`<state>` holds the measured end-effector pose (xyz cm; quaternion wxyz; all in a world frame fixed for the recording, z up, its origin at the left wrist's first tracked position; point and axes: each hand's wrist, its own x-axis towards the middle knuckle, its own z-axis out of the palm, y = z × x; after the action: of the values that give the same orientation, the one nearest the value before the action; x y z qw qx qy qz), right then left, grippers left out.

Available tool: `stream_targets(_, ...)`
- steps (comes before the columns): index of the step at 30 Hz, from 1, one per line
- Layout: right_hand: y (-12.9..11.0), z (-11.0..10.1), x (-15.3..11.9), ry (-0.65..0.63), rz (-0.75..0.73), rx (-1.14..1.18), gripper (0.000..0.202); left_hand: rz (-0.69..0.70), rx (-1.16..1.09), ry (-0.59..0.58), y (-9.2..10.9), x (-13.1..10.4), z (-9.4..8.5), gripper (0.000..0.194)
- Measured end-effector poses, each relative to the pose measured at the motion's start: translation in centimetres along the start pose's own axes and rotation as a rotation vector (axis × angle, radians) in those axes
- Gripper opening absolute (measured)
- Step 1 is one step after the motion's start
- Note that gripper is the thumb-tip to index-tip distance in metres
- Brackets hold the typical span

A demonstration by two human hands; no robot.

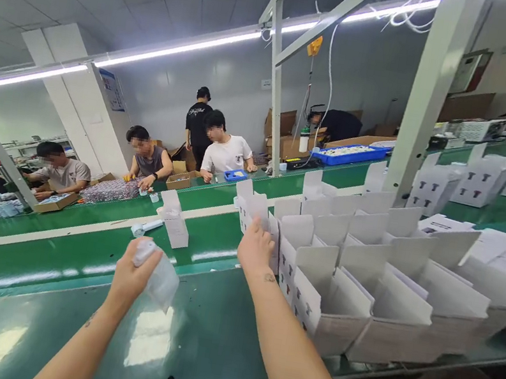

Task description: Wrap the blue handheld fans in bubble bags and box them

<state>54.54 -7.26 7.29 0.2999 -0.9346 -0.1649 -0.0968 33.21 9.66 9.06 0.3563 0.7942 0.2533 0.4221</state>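
My left hand (135,270) is closed on a clear plastic bag (163,284) with something pale inside, held above the green bench; the contents are too blurred to name. At the near corner of a group of open white cardboard boxes (398,304), my right hand (255,248) grips a white box (244,204) with dark pictures printed on its side. My fingers partly cover that box. A single upright white box (176,228) stands on the green belt beyond my left hand, beside a pale blue-and-white item (146,227).
Filled-looking white boxes (482,179) stand at the far right near a metal post (431,96). White papers (495,249) lie behind the open boxes. Several co-workers sit or stand across the line. A blue tray (350,155) rests on the far side.
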Motion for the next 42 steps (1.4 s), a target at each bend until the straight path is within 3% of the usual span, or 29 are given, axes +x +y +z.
stream_targets(3, -0.3, -0.7, -0.1, -0.040, -0.035, -0.006, 0.046, -0.082, -0.303, 0.090, 1.1, -0.2, -2.0, 0.045)
stream_targets(6, -1.2, -1.8, -2.3, -0.086, -0.106, -0.004, 0.029, -0.106, -0.633, 0.140, 2.6, -0.1, -3.0, 0.039)
stream_targets(11, -4.2, -1.3, -8.4, -0.140, -0.279, 0.014, 0.025, -0.057, -0.955, 0.270, 6.2, 0.5, -2.3, 0.035)
stream_targets(14, -5.0, 0.4, -12.0, -0.159, -0.391, 0.053, 0.028, -0.040, -1.004, 0.245, 6.9, 0.7, -0.6, 0.037)
stream_targets(17, -4.1, 0.9, -14.0, -0.107, -0.581, 0.267, 0.032, -0.049, -0.933, 0.165, 5.9, 0.4, 0.7, 0.039)
stream_targets(19, -2.8, 0.1, -13.5, 0.053, -0.660, 0.491, 0.029, -0.052, -0.855, 0.141, 4.7, -0.1, 1.0, 0.039)
stream_targets(21, -1.5, -1.3, -11.5, 0.217, -0.643, 0.659, 0.024, -0.076, -0.812, 0.141, 3.9, -0.5, 1.0, 0.040)
stream_targets(22, -0.9, -2.0, -10.1, 0.216, -0.619, 0.709, 0.024, -0.101, -0.810, 0.141, 3.6, -0.7, 0.9, 0.040)
stream_targets(23, -0.5, -2.5, -8.6, 0.118, -0.607, 0.745, 0.031, -0.132, -0.819, 0.141, 3.5, -0.8, 0.9, 0.041)
stream_targets(24, -0.2, -2.7, -7.1, -0.076, -0.613, 0.775, 0.043, -0.169, -0.833, 0.138, 3.5, -0.8, 0.9, 0.042)
stream_targets(27, -0.1, -1.8, -3.8, -0.794, -0.684, 0.876, 0.075, -0.262, -0.827, 0.111, 4.0, -0.7, 1.0, 0.044)
stream_targets(29, -0.1, -0.2, -3.0, -1.041, -0.712, 0.980, 0.080, -0.272, -0.791, 0.098, 4.4, -0.3, 0.9, 0.044)
stream_targets(32, 0.2, 2.1, -3.6, -1.043, -0.704, 1.094, 0.072, -0.194, -0.673, 0.098, 5.1, 0.1, 0.3, 0.041)
stream_targets(36, 0.7, 2.8, -4.9, -0.931, -0.702, 1.079, 0.061, 0.045, -0.265, 0.044, 7.5, -0.4, -0.7, 0.036)
stream_targets(42, 2.1, 1.9, -5.0, -0.761, -0.622, 0.976, 0.065, 0.414, 0.093, -0.479, 11.5, -0.1, 0.4, 0.034)
